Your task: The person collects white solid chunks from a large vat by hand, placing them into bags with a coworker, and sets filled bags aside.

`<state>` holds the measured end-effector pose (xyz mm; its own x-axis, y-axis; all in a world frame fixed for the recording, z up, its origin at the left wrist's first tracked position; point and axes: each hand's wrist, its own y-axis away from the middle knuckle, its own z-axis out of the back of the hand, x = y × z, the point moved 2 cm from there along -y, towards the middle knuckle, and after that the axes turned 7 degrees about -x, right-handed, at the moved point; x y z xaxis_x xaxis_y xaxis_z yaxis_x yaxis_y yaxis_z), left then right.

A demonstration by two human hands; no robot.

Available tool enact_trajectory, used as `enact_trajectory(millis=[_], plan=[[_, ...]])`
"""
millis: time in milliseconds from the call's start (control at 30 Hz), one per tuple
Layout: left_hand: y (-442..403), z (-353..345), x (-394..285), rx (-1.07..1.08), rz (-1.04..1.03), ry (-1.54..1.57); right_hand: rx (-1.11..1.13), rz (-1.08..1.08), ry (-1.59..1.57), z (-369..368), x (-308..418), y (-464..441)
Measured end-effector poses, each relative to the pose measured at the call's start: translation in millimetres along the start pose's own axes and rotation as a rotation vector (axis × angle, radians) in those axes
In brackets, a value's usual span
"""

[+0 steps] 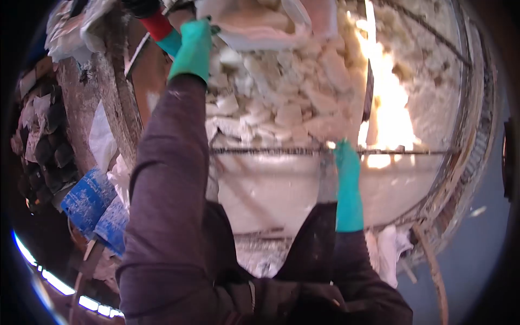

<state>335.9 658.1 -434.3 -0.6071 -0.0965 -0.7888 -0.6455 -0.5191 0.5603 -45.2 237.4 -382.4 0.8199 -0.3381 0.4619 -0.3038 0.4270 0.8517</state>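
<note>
Workroom: cluttered and harshly lit on my remote feed, with smooth grey floor (468,260) past the right edge of the worktable.
Worktable: a broad, pale, dusty surface (271,187), crossed parallel to its near edge by a thin dark bar (271,151); sunlight glares towards its right edge.
Pile: off-white, flaky broken chunks (281,100), lying beyond the bar towards the worktable's far edge; I cannot tell the material.
White holder: an open, plastic-looking bag or basin (265,40) at the pile's far side, with pale stuff inside.
Blue pair: white-flecked blue objects (89,203) off the worktable's left edge.
Left hand: green-gloved (194,46), near the white holder's left end; its fingers blur, so I cannot tell whether they pinch anything.
Right hand: green-gloved (347,165), at the bar; its fingers look bunched together, though I cannot confirm a grip.
Neighbour: a red-and-black sleeve (154,24), seemingly another person's, just beside the left hand.
Step in hand: I judge it to be handling the chunks around the white holder.
Next move: I'd say it calls for a sure hold on the rim and care over loose flakes.
</note>
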Motion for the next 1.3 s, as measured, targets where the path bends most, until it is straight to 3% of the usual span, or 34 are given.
enact_trajectory(millis=[100,267,300,367,400,433,500,533,567,600,633,700,767,867,967,1000,1067,1167,1267,1300], plan=[[9.6,-8.3,-10.3,-0.046,-0.032,0.047,-0.065,0.134,0.078,47.8,10.4,-9.6],[42.7,-6.3,2.1,0.047,-0.072,0.190,-0.013,0.132,0.086,64.6,55.0,-0.9],[61.9,-3.5,5.7,0.040,-0.160,0.058,0.015,0.157,0.089,67.0,63.8,-9.7],[138.5,5.2,3.8,0.003,-0.401,-0.137,0.126,0.647,0.614,73.0,46.5,-71.1],[183.7,0.1,9.5,-0.028,-0.541,-0.204,0.168,0.719,0.959,61.8,57.7,-84.8],[193.3,-0.6,48.8,-0.015,-0.440,-0.205,0.213,0.778,1.307,44.1,66.2,-95.4],[222.7,-6.7,135.1,0.034,-0.110,-0.268,0.153,0.511,1.160,5.3,65.2,-134.5],[205.8,-10.6,200.9,0.273,0.167,-0.353,0.121,0.383,1.080,-13.0,61.3,-152.9],[234.7,-31.5,223.0,0.256,0.265,-0.319,0.150,0.426,1.242,-28.7,58.3,-168.3],[229.4,-41.0,269.2,0.416,0.308,-0.331,0.174,0.472,1.401,-44.2,58.2,-185.4],[207.3,-45.4,333.9,0.392,0.234,-0.572,0.195,0.513,1.561,-59.6,56.9,-205.3],[184.7,-64.1,397.4,0.374,0.126,-0.543,0.131,0.682,1.595,-85.9,40.2,-240.8],[200.2,-93.4,405.8,0.293,-0.038,-1.119,0.097,0.801,1.589,-102.2,10.4,-272.4],[199.6,-97.4,457.6,0.006,-0.156,-0.971,0.114,0.894,1.544,-105.7,-24.4,-287.6],[201.5,-93.7,456.2,-0.011,-0.361,-1.157,-0.038,0.924,1.556,-100.6,-62.7,-256.3],[201.5,-95.5,454.7,0.083,-0.236,-1.136,-0.129,0.934,1.570,-96.9,-64.0,-243.0],[202.6,-96.0,445.0,0.252,-0.005,-1.079,-0.018,0.792,1.539,-96.0,-65.4,-251.7],[230.0,-111.7,412.1,0.314,0.199,-0.835,0.125,0.619,1.380,-86.4,-28.3,-263.1],[216.6,-113.7,450.8,0.286,0.210,-0.676,0.060,0.635,1.201,-87.7,0.2,-284.1],[224.8,-124.0,439.1,0.351,0.177,-0.494,0.006,0.763,1.182,-102.7,-7.5,-296.5]])
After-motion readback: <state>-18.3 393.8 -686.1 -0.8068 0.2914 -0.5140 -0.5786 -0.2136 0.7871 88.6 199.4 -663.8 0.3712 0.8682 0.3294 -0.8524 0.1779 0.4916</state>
